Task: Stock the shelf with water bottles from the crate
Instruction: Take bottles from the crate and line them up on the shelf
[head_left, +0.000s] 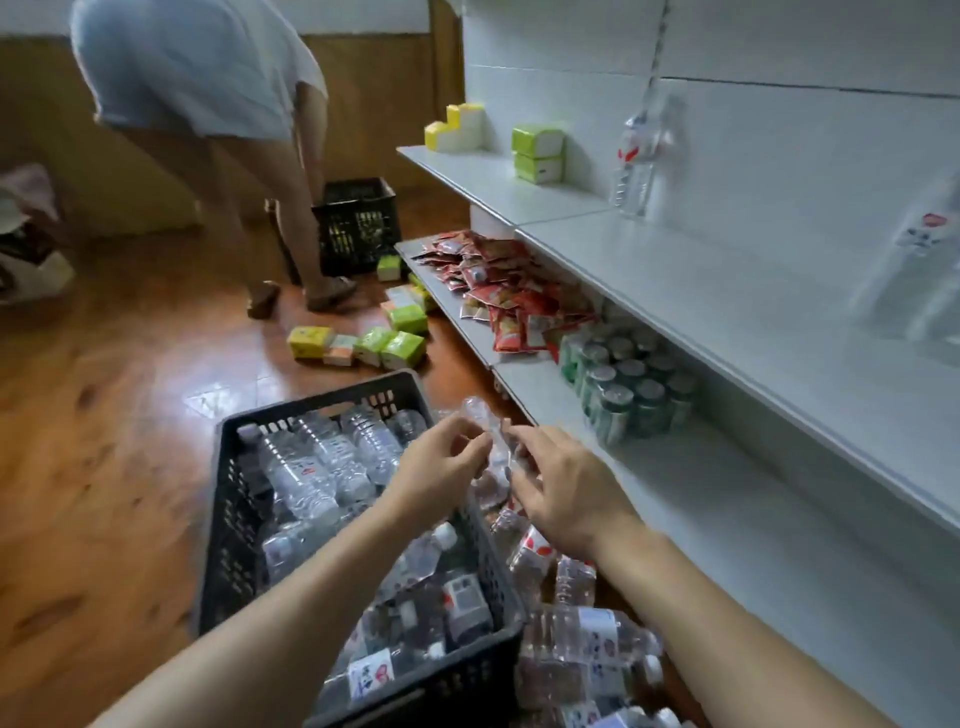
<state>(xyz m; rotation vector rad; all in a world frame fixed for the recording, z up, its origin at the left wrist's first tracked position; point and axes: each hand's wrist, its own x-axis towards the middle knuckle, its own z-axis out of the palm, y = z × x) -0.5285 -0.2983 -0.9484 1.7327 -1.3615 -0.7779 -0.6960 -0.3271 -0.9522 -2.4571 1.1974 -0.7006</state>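
Low at six o'clock, loose water bottles (587, 644) are seen lying on the wooden floor (104, 467) between the black crate (234, 519) and the foot of the white shelving, while the crate itself, toward seven o'clock, is heaped with more bottles lying on their sides. Just above centre, a clear bottle (480, 415) is held between both hands over the crate's far right corner: the left hand (441, 462) is curled round it from the left, the right hand (561, 493) pinches it from the right, fingers bent. The step in hand appears to be a lift toward the shelves; the bottle would best be turned upright and carried toward two o'clock, clear of the crate rim and the lip of the lower shelf (675, 493). Bare room is offered on that shelf at four o'clock, beside the packed green cans (628, 384) at three. At one o'clock red snack packets (498, 291) are piled. On the upper shelf (727, 291), two blurred bottles stand at one and three o'clock. Farthest off, at eleven o'clock, a second person (208, 104) is bent over another crate (358, 223) among scattered tissue packs (363, 343).
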